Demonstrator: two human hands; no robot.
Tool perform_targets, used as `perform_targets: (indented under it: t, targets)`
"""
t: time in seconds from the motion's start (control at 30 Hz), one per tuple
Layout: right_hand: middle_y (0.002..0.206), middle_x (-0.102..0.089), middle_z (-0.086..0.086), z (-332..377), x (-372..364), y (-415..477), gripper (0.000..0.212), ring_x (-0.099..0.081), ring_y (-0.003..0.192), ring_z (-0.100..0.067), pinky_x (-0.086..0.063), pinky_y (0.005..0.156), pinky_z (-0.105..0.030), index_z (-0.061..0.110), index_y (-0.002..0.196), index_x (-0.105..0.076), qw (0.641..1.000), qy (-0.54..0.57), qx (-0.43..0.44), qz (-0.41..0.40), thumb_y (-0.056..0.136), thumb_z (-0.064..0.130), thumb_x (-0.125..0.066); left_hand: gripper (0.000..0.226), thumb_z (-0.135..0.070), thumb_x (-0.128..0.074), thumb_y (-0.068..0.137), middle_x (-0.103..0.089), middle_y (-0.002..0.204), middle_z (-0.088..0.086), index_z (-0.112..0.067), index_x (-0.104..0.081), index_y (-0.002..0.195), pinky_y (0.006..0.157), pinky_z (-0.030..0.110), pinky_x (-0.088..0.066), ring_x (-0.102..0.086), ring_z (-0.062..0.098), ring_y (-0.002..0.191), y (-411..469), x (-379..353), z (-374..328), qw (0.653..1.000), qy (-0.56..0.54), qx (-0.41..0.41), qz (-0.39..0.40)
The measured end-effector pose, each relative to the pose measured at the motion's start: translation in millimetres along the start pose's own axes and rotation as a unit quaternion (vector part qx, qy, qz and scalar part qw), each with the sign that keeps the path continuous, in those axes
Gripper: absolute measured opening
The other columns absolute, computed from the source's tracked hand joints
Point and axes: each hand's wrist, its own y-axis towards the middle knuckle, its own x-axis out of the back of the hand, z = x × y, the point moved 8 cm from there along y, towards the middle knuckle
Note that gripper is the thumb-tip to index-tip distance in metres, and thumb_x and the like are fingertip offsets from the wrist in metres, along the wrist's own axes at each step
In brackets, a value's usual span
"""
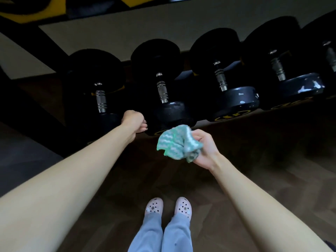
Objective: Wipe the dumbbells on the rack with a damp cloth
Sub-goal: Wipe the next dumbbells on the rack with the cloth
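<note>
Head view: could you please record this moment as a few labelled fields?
dumbbells: black heads, steel handles, side by side; none being wiped
cloth: green and white, bunched, held clear of the dumbbells
right hand: grips the cloth
left hand: fingers loosely curled, nothing held, by the front head of the second dumbbell from the left; contact unclear
floor: dark wood

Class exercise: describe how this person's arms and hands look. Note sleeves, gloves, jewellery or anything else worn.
Both forearms are bare as far as the frame shows: no sleeves, watch or bracelet. The left hand and right hand wear no gloves, and no ring is visible. Also worn: pale blue-grey trousers and pink perforated clogs.
</note>
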Motion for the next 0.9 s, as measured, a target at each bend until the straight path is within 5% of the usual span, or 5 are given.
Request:
perform_targets:
  t: [0.1, 0.23, 0.47, 0.7, 0.9]
  targets:
    - [0.107, -0.067, -0.013, 19.5, -2.8, -14.9, 0.039, -0.066, 0.094, -0.027, -0.045, 0.097, -0.040, 0.007, 0.096, -0.072, 0.996, 0.077, 0.035, 0.012, 0.079, 0.035, -0.052, 0.020, -0.020, -0.044, 0.096, -0.061, 0.078, 0.004, -0.005, -0.058, 0.100, 0.047, 0.018, -0.050, -0.059, 0.013, 0.062, -28.7, -28.8, -17.9, 0.994, 0.040, -0.043, 0.091]
    - [0.124, -0.062, -0.014, 35.1, -13.2, -28.1, 0.054, -0.062, 0.109, -0.029, -0.043, 0.100, -0.042, 0.010, 0.114, -0.068, 0.993, 0.103, 0.046, 0.039, 0.086, 0.052, -0.047, 0.028, -0.044, -0.056, 0.089, -0.069, 0.097, -0.003, -0.019, -0.065, 0.099, 0.078, 0.028, -0.053, -0.065, 0.012, 0.093, -65.7, -64.5, -33.3, 0.943, 0.149, -0.084, 0.284]
    - [0.130, -0.057, -0.014, 50.6, -4.2, -34.8, 0.065, -0.053, 0.120, -0.037, -0.034, 0.104, -0.058, 0.016, 0.131, -0.053, 0.997, 0.037, 0.033, 0.052, 0.079, 0.055, -0.054, 0.011, -0.011, -0.057, 0.090, -0.061, 0.097, 0.007, -0.013, -0.050, 0.082, 0.067, 0.030, -0.058, -0.065, 0.019, 0.084, -61.2, -57.9, -56.7, 0.963, 0.113, -0.172, 0.175]
    - [0.116, -0.065, -0.004, 70.5, 5.3, -32.7, 0.029, -0.062, 0.104, -0.013, -0.045, 0.101, -0.036, 0.010, 0.121, -0.056, 0.967, -0.188, 0.148, -0.087, 0.093, 0.010, -0.052, 0.001, -0.015, -0.058, 0.089, -0.061, 0.084, -0.002, -0.015, -0.058, 0.087, 0.069, 0.032, -0.053, -0.063, 0.015, 0.078, -70.0, -60.5, -77.4, 0.953, 0.114, -0.271, 0.075]
    - [0.111, -0.066, -0.011, 74.4, -15.7, -34.1, 0.034, -0.065, 0.101, -0.024, -0.054, 0.086, -0.037, 0.012, 0.123, -0.053, 0.980, -0.114, 0.162, -0.035, 0.091, 0.007, -0.044, 0.022, -0.005, -0.049, 0.087, -0.067, 0.087, 0.003, -0.011, -0.068, 0.096, 0.079, 0.029, -0.051, -0.063, 0.014, 0.082, -85.4, -93.2, -77.1, 0.949, 0.065, -0.263, 0.165]
